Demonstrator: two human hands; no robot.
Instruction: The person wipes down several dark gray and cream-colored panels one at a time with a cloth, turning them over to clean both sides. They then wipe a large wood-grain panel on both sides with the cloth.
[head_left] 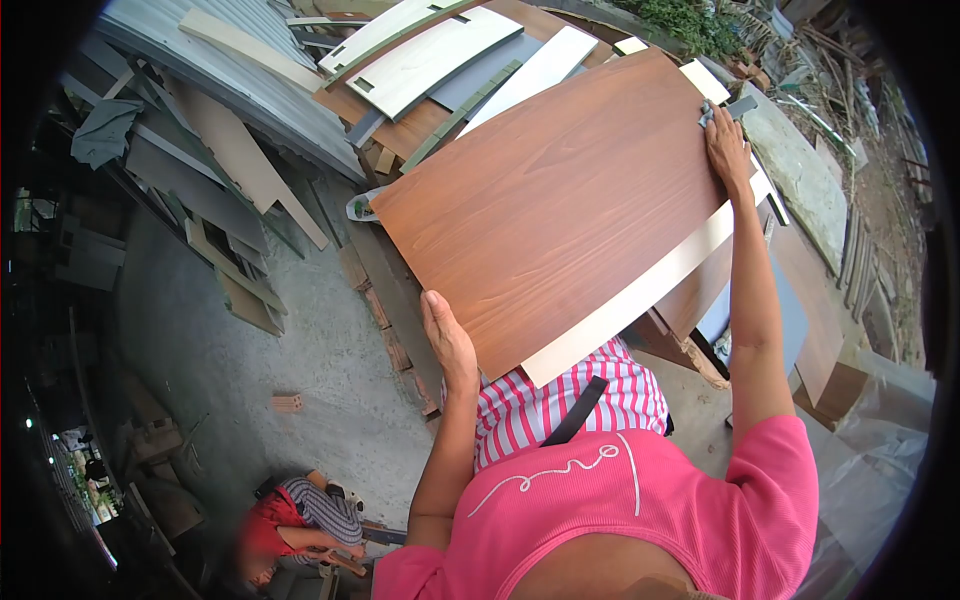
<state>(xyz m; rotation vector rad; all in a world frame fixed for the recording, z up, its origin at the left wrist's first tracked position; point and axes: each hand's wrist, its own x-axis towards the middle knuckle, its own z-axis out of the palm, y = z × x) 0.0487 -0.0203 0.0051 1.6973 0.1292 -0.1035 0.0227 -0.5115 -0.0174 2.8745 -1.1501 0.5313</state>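
A brown wood-grain board (560, 190) lies tilted in front of me, above my lap. My left hand (450, 345) is at its near left edge, palm against the edge and fingers pointing up along it. At the far right edge, my right hand (728, 150) rests on the surface, its fingers closed over a small crumpled grey rag (706, 114). A grey flat piece (742, 106) sticks out just beyond those fingertips. Under the board's near right side runs a pale board strip (630, 300).
White cut boards (440, 65) and other panels are stacked beyond the board. Scrap boards (215, 190) lean at the left beside corrugated metal sheet (240, 70). A brick (287, 402) lies on the concrete floor (300, 345). Another person (305, 525) sits low at the bottom left.
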